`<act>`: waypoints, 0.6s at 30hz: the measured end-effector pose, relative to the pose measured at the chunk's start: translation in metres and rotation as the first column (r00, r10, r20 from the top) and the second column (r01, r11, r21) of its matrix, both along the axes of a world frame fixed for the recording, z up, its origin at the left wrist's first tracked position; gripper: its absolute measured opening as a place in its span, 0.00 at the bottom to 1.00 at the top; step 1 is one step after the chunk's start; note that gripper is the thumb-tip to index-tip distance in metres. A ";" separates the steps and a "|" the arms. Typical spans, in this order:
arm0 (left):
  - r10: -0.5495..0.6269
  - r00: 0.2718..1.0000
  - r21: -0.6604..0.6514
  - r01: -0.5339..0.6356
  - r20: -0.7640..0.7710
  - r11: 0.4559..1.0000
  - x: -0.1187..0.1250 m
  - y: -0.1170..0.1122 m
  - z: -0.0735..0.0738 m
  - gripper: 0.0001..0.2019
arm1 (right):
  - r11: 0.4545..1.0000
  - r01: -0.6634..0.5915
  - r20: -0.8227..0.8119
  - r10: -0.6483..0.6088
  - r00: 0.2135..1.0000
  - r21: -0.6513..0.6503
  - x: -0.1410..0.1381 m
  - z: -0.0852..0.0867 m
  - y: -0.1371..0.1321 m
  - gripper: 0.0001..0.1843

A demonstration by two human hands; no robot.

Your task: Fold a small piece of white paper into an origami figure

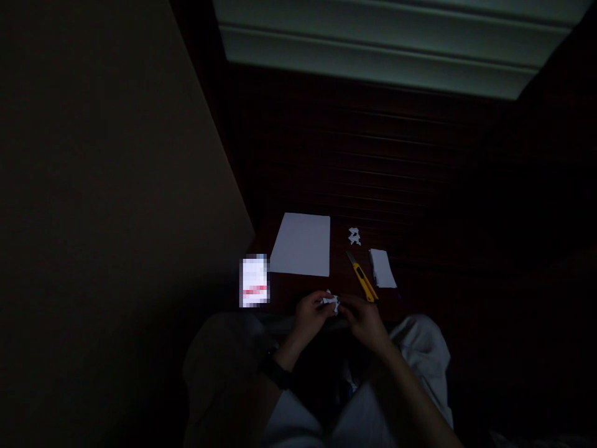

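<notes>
Between my two hands, at the near edge of the dark table, is a small folded white paper piece (332,301). My left hand (310,315) pinches its left side, and my right hand (365,318) has its fingers closed at its right side. The exact folds are too dark and small to make out. Just beyond my right hand lies a yellow utility knife (362,278), its blade end pointing away from me. A similar folded paper piece (354,236) rests farther back on the table.
A large white paper sheet (303,244) lies at the back left. A stack of small white paper slips (383,269) sits right of the knife. A bright, pixelated screen-like rectangle (254,281) is at the left edge. A wall (116,155) rises close on the left.
</notes>
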State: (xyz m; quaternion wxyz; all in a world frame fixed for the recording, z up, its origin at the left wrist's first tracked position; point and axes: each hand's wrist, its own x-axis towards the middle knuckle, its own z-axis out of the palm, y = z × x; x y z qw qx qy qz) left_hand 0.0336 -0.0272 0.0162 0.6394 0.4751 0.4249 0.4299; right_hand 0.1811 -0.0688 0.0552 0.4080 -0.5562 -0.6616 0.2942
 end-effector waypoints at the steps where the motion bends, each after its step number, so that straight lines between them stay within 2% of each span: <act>1: 0.002 1.000 0.005 -0.002 -0.006 1.000 0.000 0.000 -0.001 0.11 | 1.000 0.006 0.015 -0.006 1.000 0.011 -0.001 -0.001 0.000 0.16; 8: 0.045 0.998 0.025 -0.044 -0.037 0.999 0.005 -0.001 -0.008 0.10 | 0.987 0.119 0.145 -0.133 0.980 0.104 -0.010 -0.014 0.000 0.15; 18: 0.129 0.992 0.041 -0.129 0.003 0.991 0.009 -0.004 -0.008 0.12 | 0.981 0.150 0.155 -0.169 0.973 0.126 -0.014 -0.029 0.006 0.15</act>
